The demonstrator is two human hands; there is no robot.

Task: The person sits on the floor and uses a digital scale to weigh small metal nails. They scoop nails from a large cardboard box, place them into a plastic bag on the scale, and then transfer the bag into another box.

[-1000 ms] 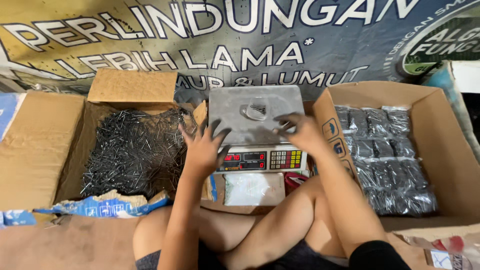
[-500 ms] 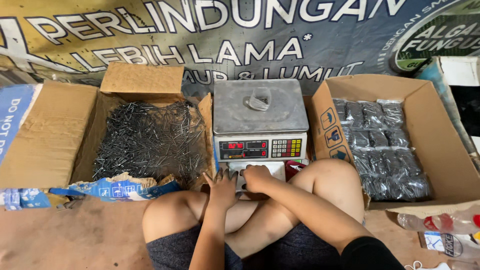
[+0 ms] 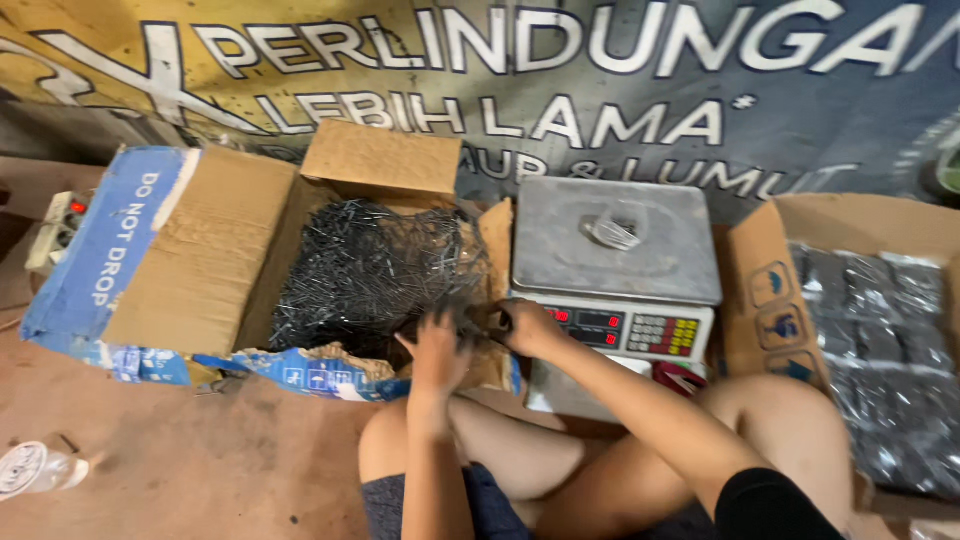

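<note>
Two hands, left [image 3: 437, 352] and right [image 3: 528, 325], side by side at the near edge of one open cardboard box [image 3: 215, 250] heaped with thin dark metal nails [image 3: 375, 265], too many to count; grip of each blurred, so cannot tell whether closed on nails or open. Just right of the grip, one scale [image 3: 615, 265] with flat grey steel pan, a small clear bag [image 3: 612, 233] on it. Farther right, a second box [image 3: 760, 290] packed with shiny bagged nail packets [image 3: 885, 340].
</note>
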